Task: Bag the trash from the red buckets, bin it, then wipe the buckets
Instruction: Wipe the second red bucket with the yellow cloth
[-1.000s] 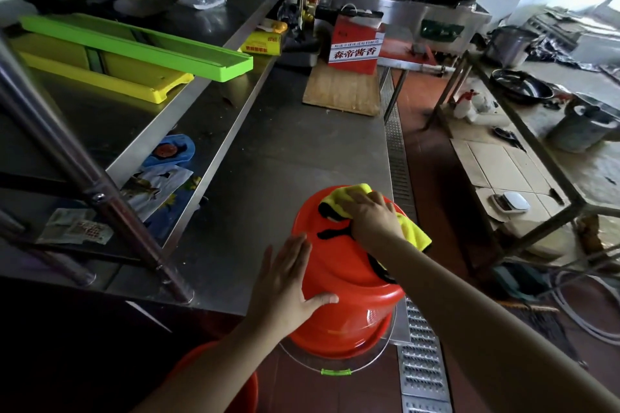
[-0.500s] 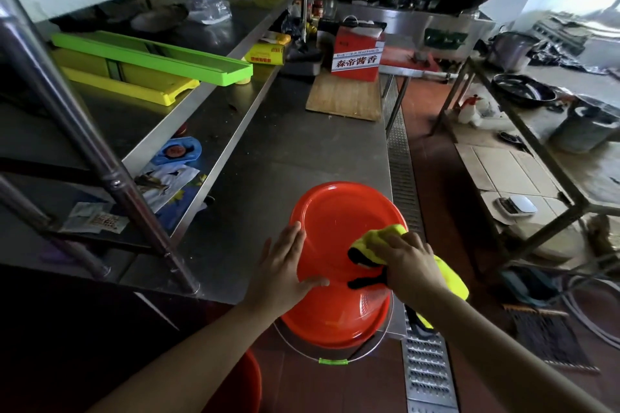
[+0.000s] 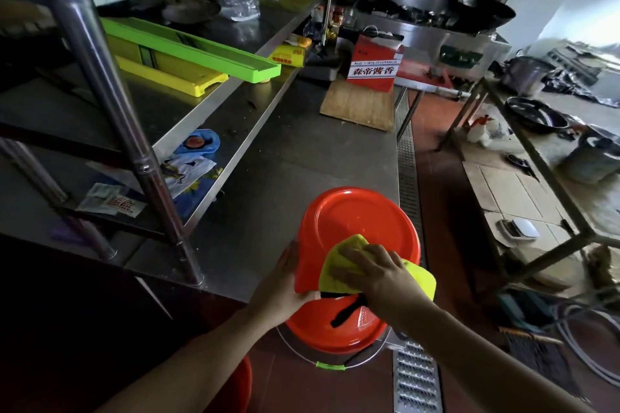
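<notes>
Obs.: your red bucket (image 3: 355,221) sits upside down at the near end of the steel table (image 3: 302,157), its rim overhanging the table edge toward you, with the wire bail and its green grip (image 3: 330,366) dangling below. Judged handling: thin moulded plastic, light, glossy, so probably slippery and inclined to skate or tip off the edge under sideways wiping force; walls look stiff enough to take pressure but may flex near the rim. Best purchase appears to be the side wall, palm flat against it, or the rim; the bail swings free and gives no control. The yellow cloth (image 3: 339,265) is soft and bunched, with a dark trim strap (image 3: 347,312) trailing down the bucket wall; it will conform to the curve. Your left hand (image 3: 285,282) lies against the bucket's left wall, fingers mostly straight and wrapped slightly round the curve, thumb across the near face: bracing, not clenching. Your right hand (image 3: 372,273) sits on the cloth at the near upper wall, fingers spread and bent over it, pressing it onto the plastic; whether the thumb pinches cloth underneath you cannot tell from this view. A second red bucket (image 3: 241,386) shows partly at the lower edge, on the floor side. Wiping stage judged under way.
</notes>
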Available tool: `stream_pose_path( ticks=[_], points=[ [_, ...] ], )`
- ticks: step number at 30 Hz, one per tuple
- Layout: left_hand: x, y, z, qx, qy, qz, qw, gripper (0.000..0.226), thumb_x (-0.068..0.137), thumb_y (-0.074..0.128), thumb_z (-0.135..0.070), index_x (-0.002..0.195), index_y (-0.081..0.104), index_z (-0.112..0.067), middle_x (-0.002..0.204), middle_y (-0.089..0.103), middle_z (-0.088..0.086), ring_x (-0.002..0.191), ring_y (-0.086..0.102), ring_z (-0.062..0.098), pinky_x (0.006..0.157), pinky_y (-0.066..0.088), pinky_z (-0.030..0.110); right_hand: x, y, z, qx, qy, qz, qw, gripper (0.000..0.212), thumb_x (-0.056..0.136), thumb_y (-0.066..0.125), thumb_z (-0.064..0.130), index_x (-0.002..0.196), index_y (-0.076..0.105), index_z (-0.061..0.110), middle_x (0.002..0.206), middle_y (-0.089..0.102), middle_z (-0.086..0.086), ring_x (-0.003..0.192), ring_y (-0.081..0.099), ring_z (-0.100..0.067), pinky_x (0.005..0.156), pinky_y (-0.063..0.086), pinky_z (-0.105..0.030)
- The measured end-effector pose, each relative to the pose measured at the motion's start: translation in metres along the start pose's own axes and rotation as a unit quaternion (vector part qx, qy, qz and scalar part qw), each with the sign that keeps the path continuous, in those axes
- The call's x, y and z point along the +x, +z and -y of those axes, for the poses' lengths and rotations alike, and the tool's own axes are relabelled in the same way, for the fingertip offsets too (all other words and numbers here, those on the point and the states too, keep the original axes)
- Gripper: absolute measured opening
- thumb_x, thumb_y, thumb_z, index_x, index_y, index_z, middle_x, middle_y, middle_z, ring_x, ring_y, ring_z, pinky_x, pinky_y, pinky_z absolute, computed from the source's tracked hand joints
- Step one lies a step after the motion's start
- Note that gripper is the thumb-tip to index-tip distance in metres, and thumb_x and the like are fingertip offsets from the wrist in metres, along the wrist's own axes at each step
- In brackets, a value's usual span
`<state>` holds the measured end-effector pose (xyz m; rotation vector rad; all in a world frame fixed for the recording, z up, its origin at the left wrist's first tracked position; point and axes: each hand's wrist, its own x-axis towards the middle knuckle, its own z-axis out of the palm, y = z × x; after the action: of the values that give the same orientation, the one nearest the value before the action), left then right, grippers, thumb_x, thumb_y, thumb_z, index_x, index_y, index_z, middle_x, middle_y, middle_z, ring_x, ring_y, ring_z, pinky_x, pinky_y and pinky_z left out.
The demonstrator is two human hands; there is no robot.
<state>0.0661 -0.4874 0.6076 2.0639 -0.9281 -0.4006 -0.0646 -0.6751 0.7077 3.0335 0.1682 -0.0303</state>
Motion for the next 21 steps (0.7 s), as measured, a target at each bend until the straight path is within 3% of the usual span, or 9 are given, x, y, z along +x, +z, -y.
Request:
stream_pose_path(
  ticks=[2,4,8,11,15,18,21],
  points=[
    [0.000,0.001,0.008,0.009,-0.010,0.005,1.000,0.096,0.076,0.066,-0.070,0.152,0.015,-0.039,0.151,0.036,-0.012,0.132,0.045,0.008,0.098,0.051,0.035,0.015,-0.005,0.001,-0.026,-0.013,0.006,1.000,0.072,0.058,0.091,0.031,0.123,0.066,0.049,0.138,0.059,0.008,0.111,0.063,-0.033,0.076,0.058,-0.049],
    [0.000,0.004,0.014,0.018,-0.011,0.002,1.000,0.094,0.074,0.067,-0.067,0.150,0.021,-0.039,0.150,0.038,-0.013,0.134,0.043,0.007,0.102,0.047,0.027,0.031,-0.011,0.005,-0.042,-0.027,0.038,0.998,0.070,0.066,0.086,0.029,0.128,0.062,0.050,0.145,0.054,0.008,0.120,0.057,-0.034,0.082,0.056,-0.053],
    [0.002,0.010,0.020,-0.006,0.019,-0.043,0.999,0.112,0.072,0.076,-0.056,0.153,0.002,-0.041,0.156,0.017,-0.023,0.140,0.024,-0.004,0.106,0.031,0.011,0.070,-0.019,0.005,-0.022,-0.024,0.065,0.997,0.063,0.087,0.067,0.024,0.141,0.048,0.050,0.158,0.035,0.009,0.136,0.037,-0.035,0.099,0.044,-0.055],
    [0.001,0.011,0.023,-0.007,0.022,-0.042,0.999,0.108,0.070,0.069,-0.069,0.152,0.003,-0.045,0.159,0.009,-0.025,0.143,0.024,0.002,0.111,0.037,0.029,0.103,-0.023,-0.002,-0.032,-0.001,0.065,0.997,0.061,0.093,0.055,0.024,0.145,0.039,0.051,0.159,0.028,0.015,0.137,0.031,-0.029,0.101,0.039,-0.043],
    [-0.001,0.011,0.024,0.040,0.015,-0.057,0.997,0.111,0.074,0.058,-0.076,0.152,-0.012,-0.040,0.161,-0.008,-0.017,0.148,0.004,0.005,0.117,0.022,0.028,0.137,-0.030,-0.017,-0.010,0.032,0.074,0.997,0.058,0.092,0.052,0.025,0.144,0.043,0.050,0.155,0.033,0.015,0.139,0.031,-0.024,0.105,0.038,-0.042],
    [0.002,0.007,0.020,0.126,0.065,-0.121,0.982,0.098,0.081,0.045,-0.079,0.156,0.004,-0.032,0.163,0.002,-0.007,0.149,0.009,0.014,0.114,0.028,0.032,0.156,-0.031,-0.030,-0.005,0.047,0.087,0.995,0.057,0.093,0.054,0.026,0.143,0.044,0.049,0.153,0.036,0.015,0.135,0.034,-0.023,0.104,0.042,-0.041],
    [0.014,0.003,0.014,0.187,0.159,-0.125,0.961,0.085,0.086,0.045,-0.076,0.153,0.024,-0.028,0.158,0.021,-0.006,0.147,0.022,0.020,0.110,0.040,0.045,0.168,-0.031,-0.039,0.028,0.062,0.100,0.993,0.058,0.090,0.056,0.025,0.142,0.046,0.050,0.151,0.039,0.016,0.131,0.039,-0.024,0.103,0.043,-0.041]
  ],
)
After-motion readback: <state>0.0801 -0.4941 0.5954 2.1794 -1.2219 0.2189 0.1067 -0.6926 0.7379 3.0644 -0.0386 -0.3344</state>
